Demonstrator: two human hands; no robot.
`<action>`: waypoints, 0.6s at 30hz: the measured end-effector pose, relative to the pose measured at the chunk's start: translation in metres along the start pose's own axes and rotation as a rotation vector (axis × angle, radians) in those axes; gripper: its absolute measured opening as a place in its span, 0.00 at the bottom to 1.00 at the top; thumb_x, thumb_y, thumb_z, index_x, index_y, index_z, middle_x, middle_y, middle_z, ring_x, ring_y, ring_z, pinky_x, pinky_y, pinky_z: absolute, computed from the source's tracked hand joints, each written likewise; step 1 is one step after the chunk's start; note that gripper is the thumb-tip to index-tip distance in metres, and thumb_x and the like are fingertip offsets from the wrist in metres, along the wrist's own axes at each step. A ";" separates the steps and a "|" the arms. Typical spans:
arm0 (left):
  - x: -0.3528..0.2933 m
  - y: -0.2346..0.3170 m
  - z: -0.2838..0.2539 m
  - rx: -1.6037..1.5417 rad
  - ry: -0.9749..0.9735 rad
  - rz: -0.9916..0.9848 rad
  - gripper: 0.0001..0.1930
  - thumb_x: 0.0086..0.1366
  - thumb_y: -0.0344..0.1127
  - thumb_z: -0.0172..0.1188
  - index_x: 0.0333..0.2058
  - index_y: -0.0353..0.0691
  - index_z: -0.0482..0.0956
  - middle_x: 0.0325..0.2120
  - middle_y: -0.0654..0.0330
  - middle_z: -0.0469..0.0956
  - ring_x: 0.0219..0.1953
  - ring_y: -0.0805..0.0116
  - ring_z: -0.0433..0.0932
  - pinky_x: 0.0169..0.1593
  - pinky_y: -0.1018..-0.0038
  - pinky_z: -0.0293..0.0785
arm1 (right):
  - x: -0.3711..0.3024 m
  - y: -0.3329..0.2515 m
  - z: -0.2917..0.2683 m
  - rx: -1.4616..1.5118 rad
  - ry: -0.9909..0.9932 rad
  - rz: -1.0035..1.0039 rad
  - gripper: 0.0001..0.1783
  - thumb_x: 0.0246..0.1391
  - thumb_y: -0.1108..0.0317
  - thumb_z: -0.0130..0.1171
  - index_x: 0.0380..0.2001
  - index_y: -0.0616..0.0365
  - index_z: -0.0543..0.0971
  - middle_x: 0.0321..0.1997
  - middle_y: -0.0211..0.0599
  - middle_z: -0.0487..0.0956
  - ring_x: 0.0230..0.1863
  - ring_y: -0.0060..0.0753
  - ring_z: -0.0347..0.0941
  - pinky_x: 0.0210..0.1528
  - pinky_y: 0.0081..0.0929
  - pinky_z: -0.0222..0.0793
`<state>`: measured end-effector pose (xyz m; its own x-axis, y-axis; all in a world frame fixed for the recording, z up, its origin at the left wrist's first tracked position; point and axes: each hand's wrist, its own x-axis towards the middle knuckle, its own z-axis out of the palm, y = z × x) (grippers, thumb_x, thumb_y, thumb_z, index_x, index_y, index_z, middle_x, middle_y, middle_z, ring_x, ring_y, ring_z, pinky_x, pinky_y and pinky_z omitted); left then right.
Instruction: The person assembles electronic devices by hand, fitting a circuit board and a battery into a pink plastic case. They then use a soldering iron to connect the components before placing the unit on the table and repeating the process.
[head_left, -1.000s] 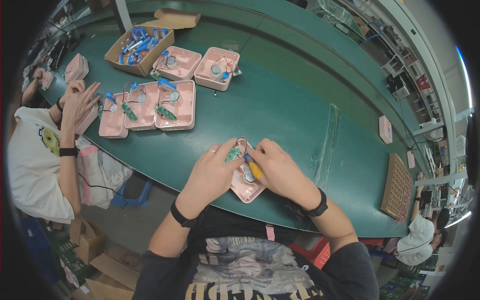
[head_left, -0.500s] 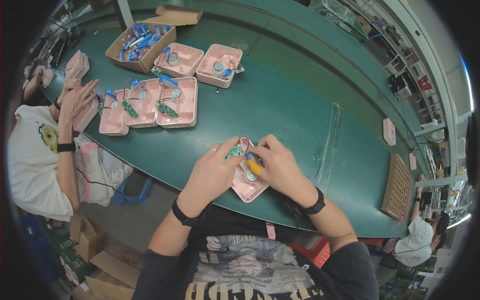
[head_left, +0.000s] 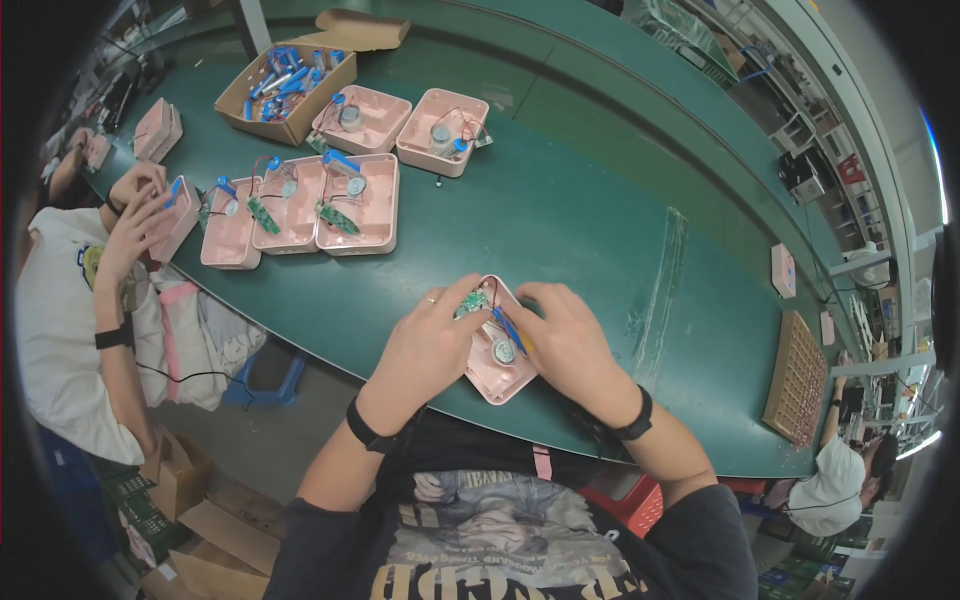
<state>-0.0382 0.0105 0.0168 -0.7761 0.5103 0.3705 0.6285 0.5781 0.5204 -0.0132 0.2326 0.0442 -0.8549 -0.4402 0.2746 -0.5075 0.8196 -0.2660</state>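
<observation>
A pink plastic housing (head_left: 492, 385) lies tilted on the bench in front of me. My left hand (head_left: 428, 335) is closed at its upper left, thumb and fingertips pinching a small green circuit board (head_left: 473, 300). From the other side, my right hand (head_left: 572, 338) curls over the housing's right wall, its fingers against a slim blue cylindrical battery (head_left: 509, 330). Something yellow (head_left: 527, 343) shows beside the right thumb; whether it is a finger cover I cannot tell. Below the battery, a round silver part (head_left: 502, 352) sits inside the housing. Thin dark wires run near the board.
Several pink housings (head_left: 387, 240) with boards, wires and batteries stand at the left. Behind them is a cardboard box (head_left: 291, 125) of blue batteries. A co-worker's hands (head_left: 135, 215) handle another housing. A brown compartment tray (head_left: 790, 380) lies at the right edge of the green bench (head_left: 560, 220).
My right hand has opened slightly and shifted right and down, uncovering more of the blue battery; less yellow shows. My left hand stays put. The co-worker's hands have moved down their housing.
</observation>
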 end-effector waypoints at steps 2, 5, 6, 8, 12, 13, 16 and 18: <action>-0.002 -0.002 0.000 0.002 -0.003 0.001 0.16 0.58 0.22 0.64 0.45 0.41 0.89 0.61 0.53 0.78 0.52 0.51 0.82 0.54 0.61 0.83 | -0.003 -0.006 -0.007 -0.003 -0.029 -0.012 0.25 0.51 0.72 0.70 0.56 0.57 0.84 0.56 0.44 0.79 0.55 0.49 0.78 0.56 0.41 0.75; -0.003 -0.001 0.000 -0.032 0.024 -0.014 0.15 0.59 0.23 0.64 0.45 0.41 0.89 0.61 0.51 0.78 0.54 0.49 0.81 0.55 0.60 0.82 | -0.010 -0.014 -0.015 -0.019 -0.084 -0.025 0.25 0.52 0.71 0.71 0.55 0.56 0.84 0.57 0.44 0.79 0.56 0.50 0.77 0.57 0.43 0.75; -0.003 0.000 -0.001 -0.033 0.023 -0.012 0.15 0.59 0.23 0.64 0.45 0.41 0.89 0.61 0.51 0.78 0.54 0.49 0.81 0.55 0.60 0.82 | -0.011 -0.017 -0.014 -0.003 -0.065 -0.004 0.24 0.52 0.69 0.72 0.54 0.57 0.84 0.57 0.44 0.79 0.56 0.50 0.77 0.57 0.45 0.74; -0.004 0.006 -0.005 -0.017 -0.039 -0.076 0.15 0.61 0.24 0.65 0.46 0.41 0.89 0.61 0.51 0.78 0.54 0.48 0.81 0.54 0.60 0.83 | -0.014 -0.023 -0.014 0.030 -0.028 0.036 0.24 0.52 0.66 0.73 0.53 0.57 0.84 0.57 0.45 0.78 0.56 0.51 0.77 0.57 0.47 0.73; -0.004 0.004 -0.012 -0.060 0.005 -0.034 0.15 0.63 0.25 0.65 0.48 0.41 0.87 0.60 0.50 0.78 0.52 0.48 0.82 0.52 0.60 0.83 | -0.047 -0.016 -0.028 0.127 0.004 -0.025 0.20 0.56 0.64 0.71 0.51 0.56 0.84 0.53 0.41 0.80 0.50 0.45 0.79 0.52 0.42 0.76; -0.004 0.003 -0.013 -0.091 0.035 0.010 0.14 0.64 0.26 0.65 0.49 0.41 0.87 0.59 0.50 0.78 0.51 0.48 0.83 0.52 0.60 0.83 | -0.048 -0.012 -0.027 0.131 0.006 -0.028 0.20 0.56 0.64 0.71 0.51 0.56 0.84 0.53 0.41 0.80 0.50 0.45 0.79 0.52 0.42 0.76; -0.005 -0.010 -0.030 -0.114 0.086 -0.006 0.14 0.65 0.27 0.65 0.49 0.40 0.86 0.58 0.50 0.79 0.48 0.48 0.84 0.50 0.59 0.83 | -0.055 -0.006 -0.022 0.080 -0.109 -0.211 0.18 0.56 0.66 0.67 0.51 0.55 0.84 0.48 0.35 0.82 0.42 0.39 0.80 0.41 0.37 0.78; 0.006 -0.013 -0.036 -0.124 0.113 -0.008 0.14 0.65 0.28 0.65 0.49 0.40 0.86 0.57 0.49 0.79 0.47 0.48 0.84 0.49 0.59 0.83 | -0.057 -0.005 -0.018 0.052 -0.090 -0.248 0.19 0.55 0.67 0.67 0.51 0.55 0.84 0.47 0.34 0.82 0.40 0.38 0.80 0.38 0.35 0.77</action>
<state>-0.0534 -0.0170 0.0404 -0.7862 0.4270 0.4467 0.6167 0.4950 0.6122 0.0402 0.2602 0.0466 -0.7088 -0.6578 0.2549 -0.7054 0.6639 -0.2484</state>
